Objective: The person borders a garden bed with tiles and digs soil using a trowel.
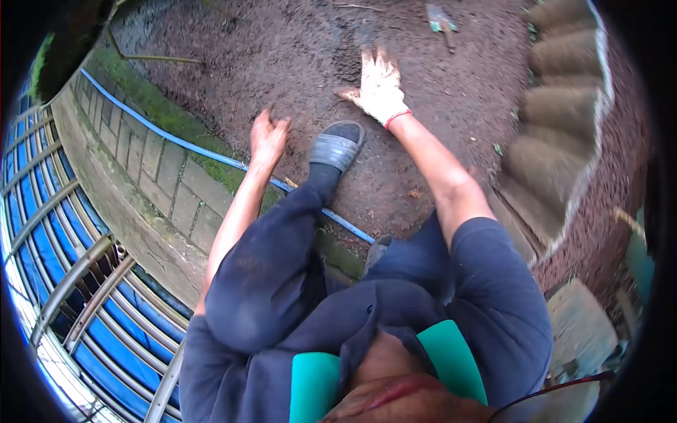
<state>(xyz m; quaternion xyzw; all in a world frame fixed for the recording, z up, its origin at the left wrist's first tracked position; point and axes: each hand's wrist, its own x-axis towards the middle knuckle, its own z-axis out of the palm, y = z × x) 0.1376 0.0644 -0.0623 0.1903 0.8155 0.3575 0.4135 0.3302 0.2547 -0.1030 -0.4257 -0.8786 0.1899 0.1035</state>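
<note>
My right hand (379,88) wears a white work glove with a red cuff and soil-stained fingertips. Its fingers are spread over the dark soil (451,92), palm down, holding nothing. My bare left hand (269,139) is to the left, above the soil near the grey sandal (336,151) on my foot. Its fingers are slightly bent and a little blurred, thumb apart, with nothing visible in them. Beyond the right hand, a small trowel (443,25) with a pale, worn blade lies on the soil.
A blue hose (169,137) runs along the mossy edge of a brick border (151,158). Metal railings (92,261) with blue behind them stand at the left. Scalloped edging (560,120) curves along the right side. A thin stick (162,60) is at the upper left.
</note>
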